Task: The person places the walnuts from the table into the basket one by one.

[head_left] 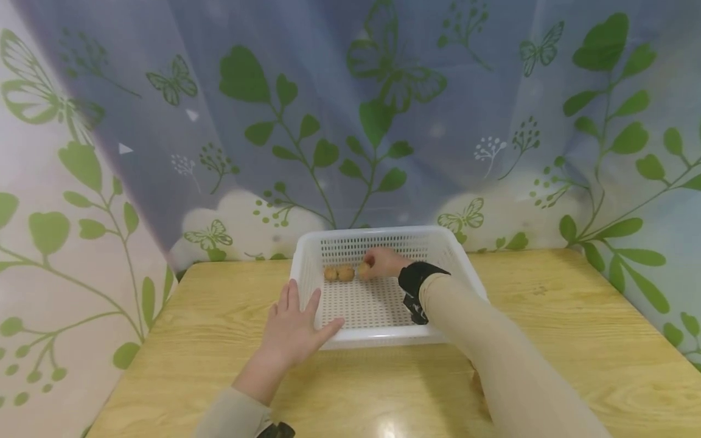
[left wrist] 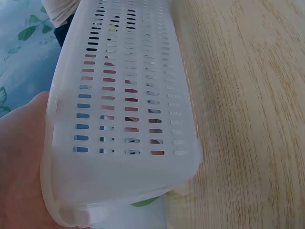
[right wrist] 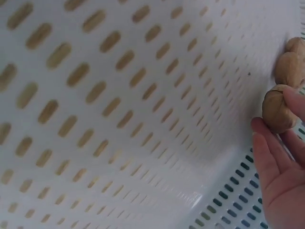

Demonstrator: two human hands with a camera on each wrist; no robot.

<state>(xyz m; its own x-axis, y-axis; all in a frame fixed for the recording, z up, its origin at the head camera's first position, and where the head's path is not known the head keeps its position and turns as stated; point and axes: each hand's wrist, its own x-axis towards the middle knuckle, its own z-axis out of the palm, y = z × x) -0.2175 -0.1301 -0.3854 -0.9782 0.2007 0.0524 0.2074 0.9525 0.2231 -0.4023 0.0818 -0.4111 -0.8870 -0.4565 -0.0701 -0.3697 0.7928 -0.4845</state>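
So, a white plastic basket [head_left: 383, 335] is parked around the centre of the head view, set on a wood-grain table [head_left: 547, 304]. Its near left corner is covered by the left hand [head_left: 290, 328], which is laid there with the fingers pretty much straight and spread, nothing gripped. In the left wrist view the slotted side wall is seen in the middle, with that hand pressed up to the rim at the left edge.

A walnut [right wrist: 279, 109] is pinched between thumb and fingertips of the right hand [head_left: 385, 263], inside the basket, just above the centre of the basket in the head view. Whether it's resting on the basket's floor can't really be told. Two more walnuts [head_left: 345, 273] are lined up side by side just to its left. A black wrist strap [head_left: 421, 277] is worn on that arm. Something brown [head_left: 477, 384], mostly hidden by the right sleeve [head_left: 509, 353], can be spotted at lower right. The upper frame is filled by a leaf-and-butterfly backdrop [head_left: 328, 36].
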